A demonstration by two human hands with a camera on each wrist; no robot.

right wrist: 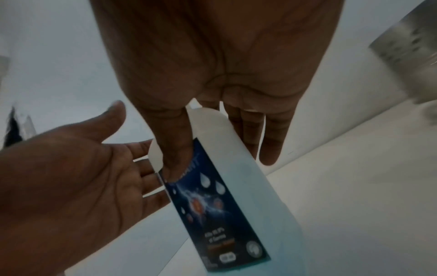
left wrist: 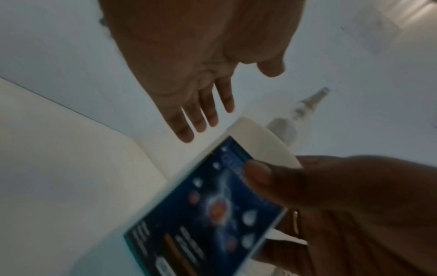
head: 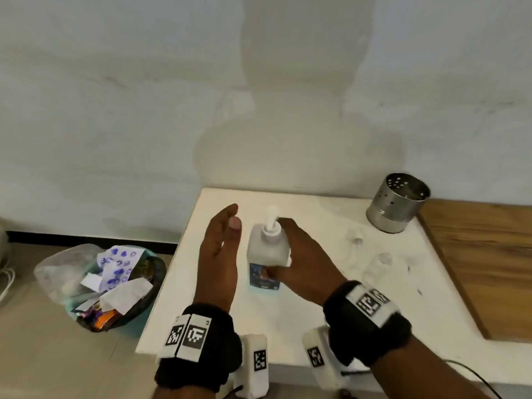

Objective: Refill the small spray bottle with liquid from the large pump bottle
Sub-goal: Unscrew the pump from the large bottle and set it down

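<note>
Pump bottle steadied upright on the white table [head: 331,306].
Right hand [head: 302,260] wraps the large pump bottle [head: 267,249], probably bracing it; left hand [head: 220,251] flat-fingered, empty, just beside. Small spray bottle [head: 377,264] apparently lies to the right, blurred.

Matt white plastic pump bottle [head: 267,249] with glossy label; smooth white tabletop [head: 331,312]; brushed perforated metal canister [head: 397,203]; wood-grain board [head: 483,266].

The left wristband tag [head: 192,336] carries square black-and-white code patterns and the small letters "LS". The pump bottle's blue label [right wrist: 214,203] bears white print, but it is too blurred to read in any view.
</note>
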